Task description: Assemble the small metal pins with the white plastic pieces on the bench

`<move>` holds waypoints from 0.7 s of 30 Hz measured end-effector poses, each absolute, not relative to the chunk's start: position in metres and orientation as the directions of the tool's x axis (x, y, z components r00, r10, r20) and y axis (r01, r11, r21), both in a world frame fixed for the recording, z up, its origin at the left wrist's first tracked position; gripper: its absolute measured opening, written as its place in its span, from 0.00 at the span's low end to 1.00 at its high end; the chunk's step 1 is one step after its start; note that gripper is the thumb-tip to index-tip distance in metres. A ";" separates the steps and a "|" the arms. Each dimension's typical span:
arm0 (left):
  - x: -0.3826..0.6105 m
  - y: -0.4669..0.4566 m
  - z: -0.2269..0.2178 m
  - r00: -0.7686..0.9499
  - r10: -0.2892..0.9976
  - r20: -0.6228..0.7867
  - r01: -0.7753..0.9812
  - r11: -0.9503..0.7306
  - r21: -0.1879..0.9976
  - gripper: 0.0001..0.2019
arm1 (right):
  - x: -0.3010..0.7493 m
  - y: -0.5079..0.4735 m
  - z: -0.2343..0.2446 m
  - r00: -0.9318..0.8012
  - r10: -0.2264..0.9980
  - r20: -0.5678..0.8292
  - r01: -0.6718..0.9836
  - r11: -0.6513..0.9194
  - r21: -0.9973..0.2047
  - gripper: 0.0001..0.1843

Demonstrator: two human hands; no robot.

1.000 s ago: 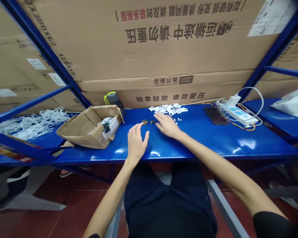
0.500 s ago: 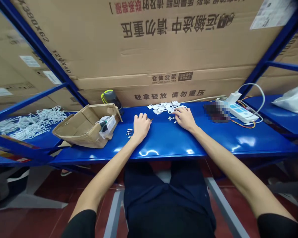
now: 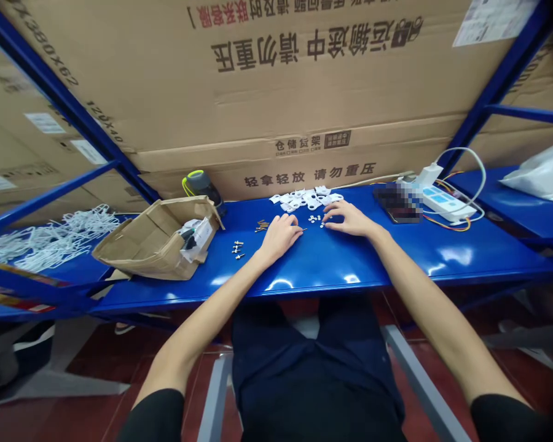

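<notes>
Lightly curled left hand; right hand (spread) on white parts

**Bright overhead light, glare on a glossy counter**

The scene is bright and evenly lit from above. The glossy blue counter throws back white glare spots along its front edge. Only faint shadows sit under the left hand and the right hand. The floor below is dim. The wide lens bends the blue posts and cardboard boxes outward at the edges, and the right corners go dark. The small white parts look soft and are too small to make out. A patch beside the power strip is pixelated.
</notes>
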State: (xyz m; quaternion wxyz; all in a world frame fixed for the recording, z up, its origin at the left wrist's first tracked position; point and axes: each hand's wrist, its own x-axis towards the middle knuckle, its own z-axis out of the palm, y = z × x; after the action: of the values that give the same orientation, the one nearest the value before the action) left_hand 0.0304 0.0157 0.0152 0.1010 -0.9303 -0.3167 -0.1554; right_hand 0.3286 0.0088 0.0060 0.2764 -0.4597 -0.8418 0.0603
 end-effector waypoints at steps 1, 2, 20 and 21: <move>0.035 0.019 0.015 0.754 0.554 0.353 0.608 -0.792 -0.055 0.12 | 0.329 0.008 0.006 -0.429 0.808 0.404 0.739 0.571 -0.357 0.13; 0.038 0.022 0.014 0.752 0.554 0.356 0.598 -0.801 -0.019 0.12 | 0.328 0.008 0.005 -0.432 0.808 0.401 0.740 0.571 -0.354 0.14; 0.043 0.027 -0.004 0.620 0.682 0.388 0.618 -0.729 0.294 0.12 | 0.302 0.010 0.002 -0.431 0.789 0.437 0.707 0.596 -0.379 0.11; 0.042 0.026 -0.004 0.612 0.687 0.392 0.614 -0.725 0.311 0.12 | 0.298 0.009 0.003 -0.410 0.798 0.442 0.698 0.586 -0.412 0.11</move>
State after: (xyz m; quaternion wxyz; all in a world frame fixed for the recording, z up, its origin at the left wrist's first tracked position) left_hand 0.0424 0.0260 -0.0036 -0.0729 -0.8949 -0.3634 -0.2488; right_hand 0.2982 0.0085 0.0026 0.3080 -0.4474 -0.8357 0.0814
